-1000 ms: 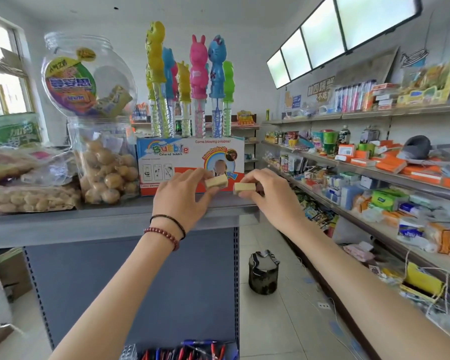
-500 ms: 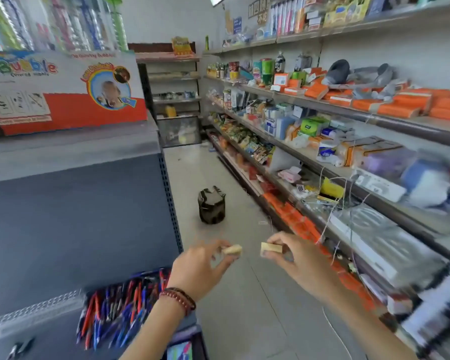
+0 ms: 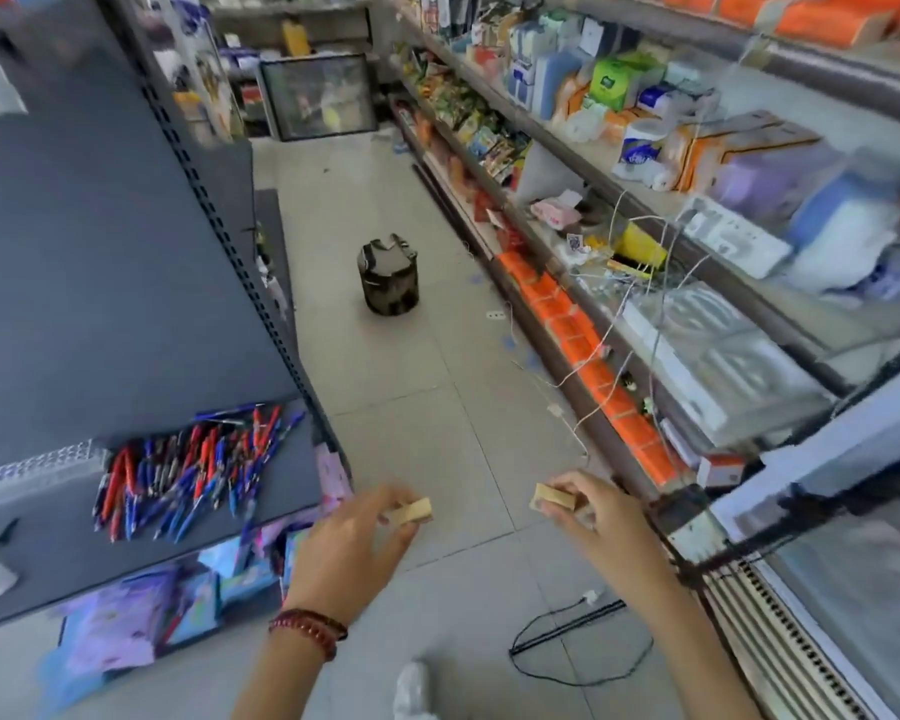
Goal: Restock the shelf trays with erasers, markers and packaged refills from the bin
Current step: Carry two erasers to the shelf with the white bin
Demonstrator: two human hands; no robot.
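Note:
My left hand [image 3: 352, 550] pinches a small beige eraser [image 3: 412, 510] between thumb and fingers, low in the view over the aisle floor. My right hand [image 3: 596, 517] pinches a second beige eraser [image 3: 553, 497] a short way to the right. The two erasers are apart, at about the same height. To the left, a grey shelf tray [image 3: 281, 491] carries a loose heap of red and blue pens [image 3: 193, 472].
A dark bin [image 3: 387, 278] stands on the tiled floor further down the aisle. Stocked shelves [image 3: 645, 215] line the right side, with loose white strings hanging. A black cable [image 3: 567, 641] lies on the floor near my shoe [image 3: 411, 691]. A grey shelving unit [image 3: 100, 252] rises at left.
My view has tipped down from the counter top to the floor and lower shelves. Both hands have dropped with the erasers still pinched and have drawn further apart.

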